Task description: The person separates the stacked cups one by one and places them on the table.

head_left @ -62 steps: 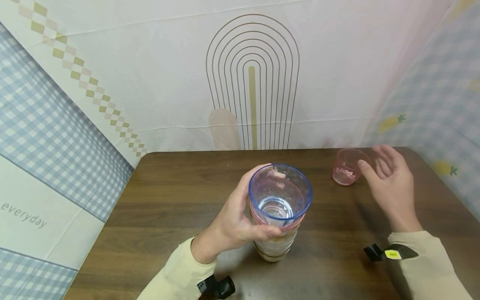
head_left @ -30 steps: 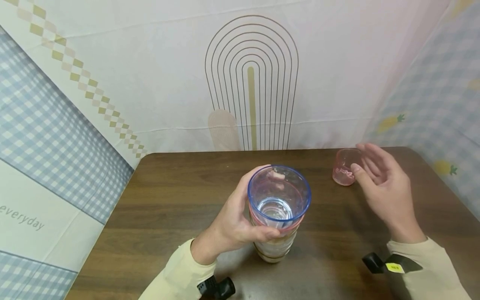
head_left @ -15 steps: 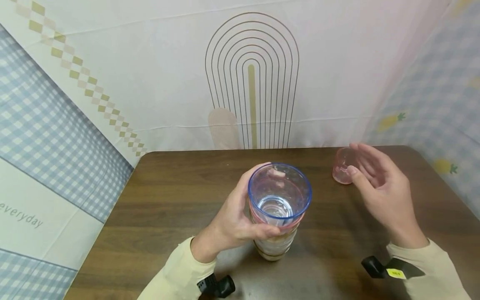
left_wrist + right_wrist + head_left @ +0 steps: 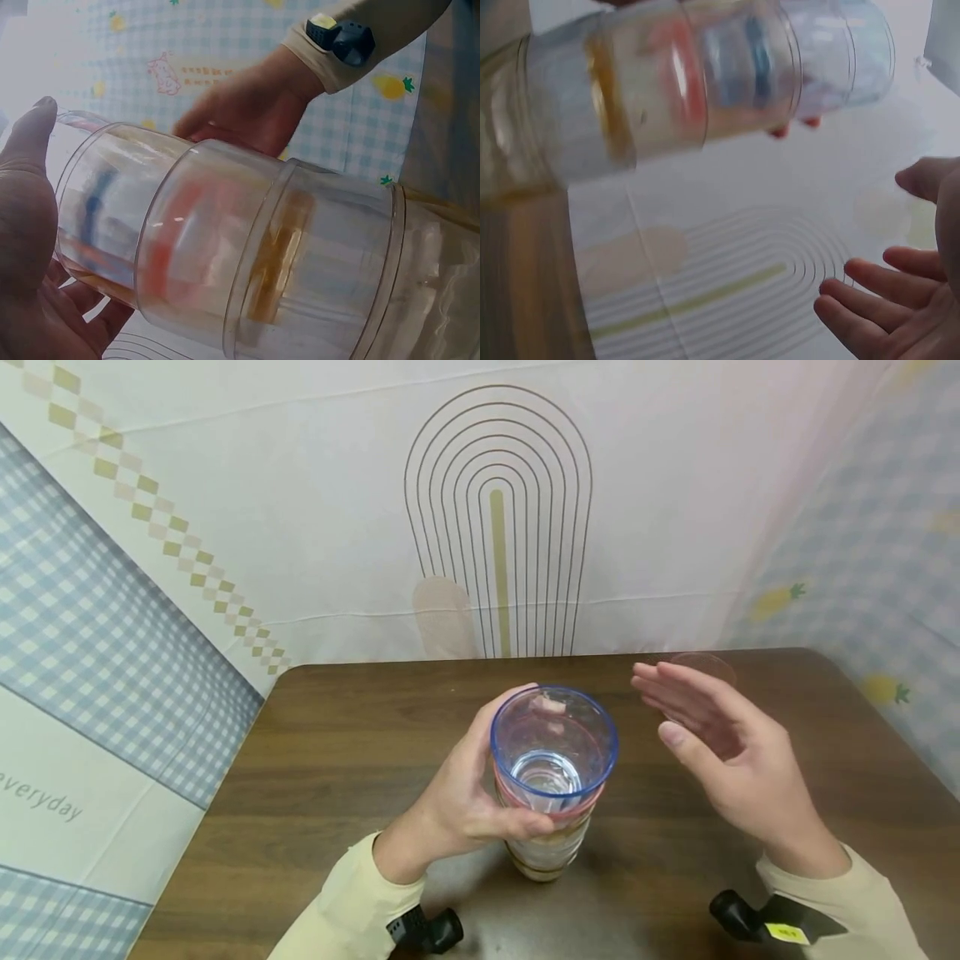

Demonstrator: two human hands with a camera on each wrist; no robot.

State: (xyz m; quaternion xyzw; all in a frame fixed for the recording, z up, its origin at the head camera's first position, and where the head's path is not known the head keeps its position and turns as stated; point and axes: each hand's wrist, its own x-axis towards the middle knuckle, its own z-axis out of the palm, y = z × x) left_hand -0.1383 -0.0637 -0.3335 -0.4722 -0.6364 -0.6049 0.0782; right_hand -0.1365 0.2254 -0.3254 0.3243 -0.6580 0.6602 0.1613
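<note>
A stack of nested clear cups (image 4: 553, 793) stands on the brown table (image 4: 337, 735); the top cup has a blue rim, with pink and amber rims below. My left hand (image 4: 472, 777) grips the stack from its left side, fingers curled round the wall. In the left wrist view the stack (image 4: 225, 247) fills the frame beside my left hand (image 4: 30, 225). My right hand (image 4: 675, 706) hovers open just right of the stack, apart from it, fingers straight. It hides most of a small pink cup (image 4: 707, 661) behind it. The right wrist view shows the stack (image 4: 690, 82) and my right hand (image 4: 885, 300).
Patterned cloth backdrops close in the table at the back (image 4: 495, 527), left and right. The table's back edge runs just behind the pink cup. Black wrist cameras (image 4: 423, 931) sit on both sleeves.
My right hand has left the pink cup's side and moved left toward the stack, now covering most of that cup. The left hand and stack have stayed in place.
</note>
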